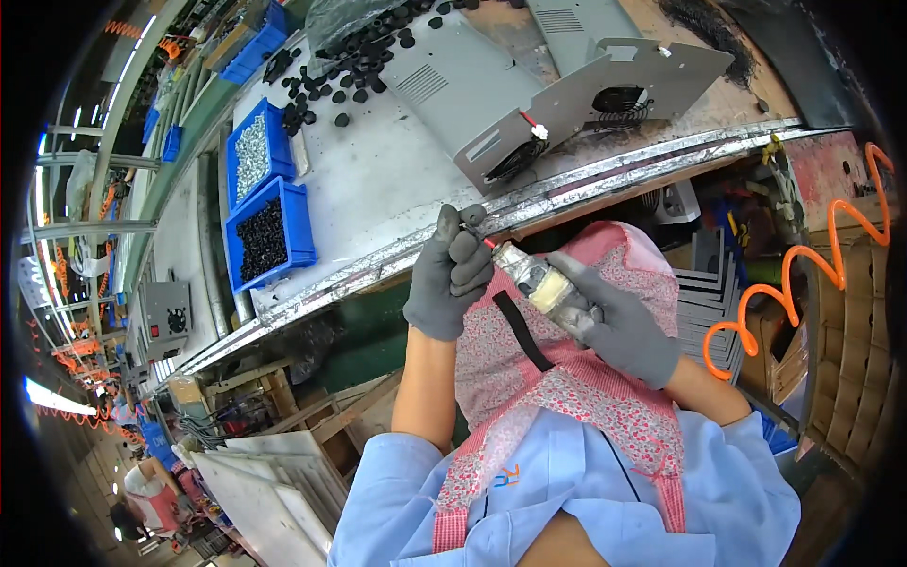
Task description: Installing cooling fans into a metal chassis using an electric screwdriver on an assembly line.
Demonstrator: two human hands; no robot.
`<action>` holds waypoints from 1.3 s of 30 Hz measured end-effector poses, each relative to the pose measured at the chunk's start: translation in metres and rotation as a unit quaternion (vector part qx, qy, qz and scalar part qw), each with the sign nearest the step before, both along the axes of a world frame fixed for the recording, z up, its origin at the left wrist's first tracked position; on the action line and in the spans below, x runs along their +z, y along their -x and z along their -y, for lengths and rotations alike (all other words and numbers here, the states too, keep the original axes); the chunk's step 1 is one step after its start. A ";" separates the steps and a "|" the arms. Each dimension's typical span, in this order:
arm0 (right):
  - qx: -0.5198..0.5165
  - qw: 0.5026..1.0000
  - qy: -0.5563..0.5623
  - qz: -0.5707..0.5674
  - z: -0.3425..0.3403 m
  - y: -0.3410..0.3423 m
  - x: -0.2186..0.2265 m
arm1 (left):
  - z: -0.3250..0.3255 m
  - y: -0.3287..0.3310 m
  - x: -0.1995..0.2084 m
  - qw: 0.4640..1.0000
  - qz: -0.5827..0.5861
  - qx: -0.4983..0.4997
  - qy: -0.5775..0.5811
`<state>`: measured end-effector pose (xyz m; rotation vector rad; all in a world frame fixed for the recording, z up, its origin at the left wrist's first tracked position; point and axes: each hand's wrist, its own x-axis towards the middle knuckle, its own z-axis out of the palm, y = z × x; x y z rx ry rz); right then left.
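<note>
My right grip (628,321) is wrapped around a taped power screwdriver (543,286), which I hold over my apron (605,387), just short of the bench (364,189) edge. My left grip (452,269) has its fingers curled at the tool's red tip; I can't tell whether they pinch anything. On the bench ahead lie grey metal panels (463,94), with a blue bin (303,236) of small black parts (262,241) off to the left.
</note>
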<state>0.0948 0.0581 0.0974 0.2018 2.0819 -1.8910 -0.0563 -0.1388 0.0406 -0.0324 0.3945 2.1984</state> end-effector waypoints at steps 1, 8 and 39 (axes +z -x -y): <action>-0.007 1.000 0.015 0.001 0.001 0.000 0.001 | -0.001 0.000 0.002 1.000 -0.002 0.004 0.014; -0.014 0.999 0.039 -0.005 0.002 -0.004 -0.003 | -0.004 -0.001 0.007 0.989 -0.073 0.042 0.120; -0.063 0.989 0.129 -0.022 -0.010 -0.003 0.020 | 0.000 0.002 0.014 0.969 -0.114 0.075 0.205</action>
